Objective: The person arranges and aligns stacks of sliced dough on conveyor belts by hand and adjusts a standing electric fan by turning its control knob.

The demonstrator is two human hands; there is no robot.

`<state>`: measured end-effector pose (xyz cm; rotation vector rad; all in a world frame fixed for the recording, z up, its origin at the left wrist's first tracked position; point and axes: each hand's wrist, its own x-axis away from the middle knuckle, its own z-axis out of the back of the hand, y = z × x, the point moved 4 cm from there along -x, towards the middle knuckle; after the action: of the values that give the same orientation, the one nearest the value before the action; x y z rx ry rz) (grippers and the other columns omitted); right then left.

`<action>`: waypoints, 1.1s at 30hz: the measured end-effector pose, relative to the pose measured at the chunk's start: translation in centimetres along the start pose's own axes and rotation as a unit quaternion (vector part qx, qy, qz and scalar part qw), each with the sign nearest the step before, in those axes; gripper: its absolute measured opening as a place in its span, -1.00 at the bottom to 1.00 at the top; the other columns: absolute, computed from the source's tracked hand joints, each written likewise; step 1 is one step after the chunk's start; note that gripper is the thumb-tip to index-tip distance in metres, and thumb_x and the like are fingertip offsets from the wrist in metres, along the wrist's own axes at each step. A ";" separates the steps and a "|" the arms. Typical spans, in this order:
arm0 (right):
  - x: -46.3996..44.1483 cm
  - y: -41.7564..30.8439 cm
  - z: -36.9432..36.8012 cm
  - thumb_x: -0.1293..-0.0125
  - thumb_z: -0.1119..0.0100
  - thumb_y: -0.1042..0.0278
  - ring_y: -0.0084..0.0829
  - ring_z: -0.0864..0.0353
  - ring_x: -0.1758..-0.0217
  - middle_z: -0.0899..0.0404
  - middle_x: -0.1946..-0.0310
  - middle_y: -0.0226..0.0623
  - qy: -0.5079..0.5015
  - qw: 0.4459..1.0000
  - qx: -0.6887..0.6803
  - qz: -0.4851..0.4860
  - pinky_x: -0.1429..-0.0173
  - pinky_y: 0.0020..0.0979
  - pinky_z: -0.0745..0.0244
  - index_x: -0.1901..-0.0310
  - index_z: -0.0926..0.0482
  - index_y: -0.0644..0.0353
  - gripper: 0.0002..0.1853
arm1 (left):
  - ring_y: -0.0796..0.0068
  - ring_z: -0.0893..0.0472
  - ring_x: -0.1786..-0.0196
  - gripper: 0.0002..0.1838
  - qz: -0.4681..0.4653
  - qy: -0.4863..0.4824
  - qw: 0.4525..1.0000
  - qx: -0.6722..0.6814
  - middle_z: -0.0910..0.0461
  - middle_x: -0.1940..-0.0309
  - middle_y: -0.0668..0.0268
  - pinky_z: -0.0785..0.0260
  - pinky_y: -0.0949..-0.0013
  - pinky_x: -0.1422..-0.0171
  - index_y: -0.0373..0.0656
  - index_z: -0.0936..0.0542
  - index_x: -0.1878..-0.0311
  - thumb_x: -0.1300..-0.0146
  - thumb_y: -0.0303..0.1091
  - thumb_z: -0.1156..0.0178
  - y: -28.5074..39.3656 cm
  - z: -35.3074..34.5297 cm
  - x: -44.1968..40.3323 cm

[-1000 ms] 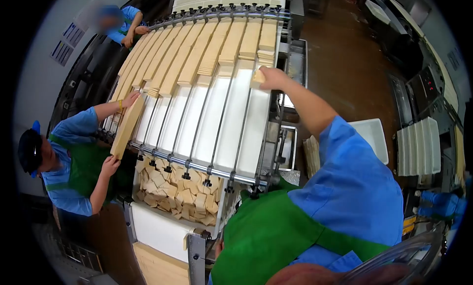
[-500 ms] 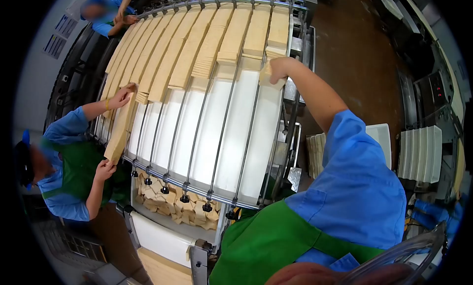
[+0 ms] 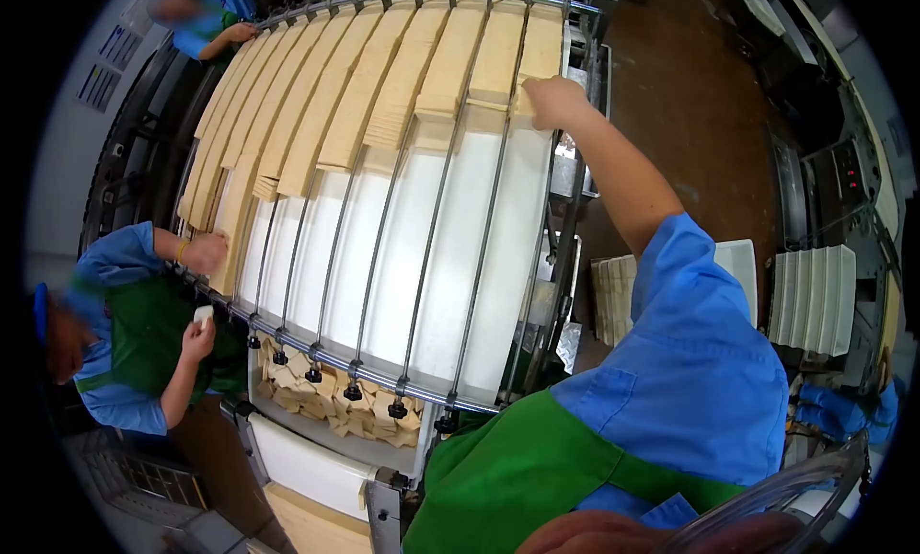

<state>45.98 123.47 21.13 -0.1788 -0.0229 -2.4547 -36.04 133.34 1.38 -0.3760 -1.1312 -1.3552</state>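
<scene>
My right hand (image 3: 559,103) reaches to the lane at the right edge of the slotted table. Its fingers are bent over the near end of a row of thin, pale yellow dough-like sheets (image 3: 542,46), gripping a short stack there. The rows beside it, such as this neighbouring row (image 3: 495,56), stand on edge between metal rods. Below my hand the white lane surface (image 3: 517,190) is bare. My left hand is out of the picture.
A co-worker (image 3: 144,334) at left has one hand at a row and a small pale piece in the other. Another person (image 3: 201,22) stands at the far left corner. Scraps fill a bin (image 3: 335,391) below the front rail (image 3: 326,348). White trays (image 3: 815,300) stand at right.
My right hand has moved away from me, bringing the short stack up against the row's end. The co-worker at left has set down a long row and now holds a small piece.
</scene>
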 end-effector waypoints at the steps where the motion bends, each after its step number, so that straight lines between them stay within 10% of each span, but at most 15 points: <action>1: -0.3 0.3 -0.1 0.05 -0.36 0.30 -0.10 -0.73 0.00 -0.73 0.16 -0.15 -0.015 1.000 -0.011 -0.010 0.01 -0.11 -0.64 0.01 -0.61 0.13 -0.53 | 0.17 -0.66 -0.11 -0.54 0.001 0.000 1.000 -0.001 -0.66 -0.05 -0.02 -0.47 0.19 -0.20 -0.25 -0.51 -0.28 -0.42 -0.20 -0.16 0.0 0.0 0.0; 33: -3.1 -2.0 -1.5 -0.22 -0.24 0.31 -0.19 -0.63 -0.14 -0.72 0.03 -0.25 0.036 0.995 0.092 -0.034 -0.11 -0.09 -0.53 -0.02 -0.68 0.09 -0.68 | 0.11 -0.65 -0.14 -0.51 0.005 0.005 1.000 0.007 -0.65 -0.06 -0.05 -0.46 0.15 -0.22 -0.22 -0.52 -0.28 -0.40 -0.13 -0.17 -2.5 -0.2 0.9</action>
<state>46.95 126.91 19.24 -0.0098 -0.2267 -2.5092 -38.32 132.10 1.09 -0.3636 -1.1276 -1.3391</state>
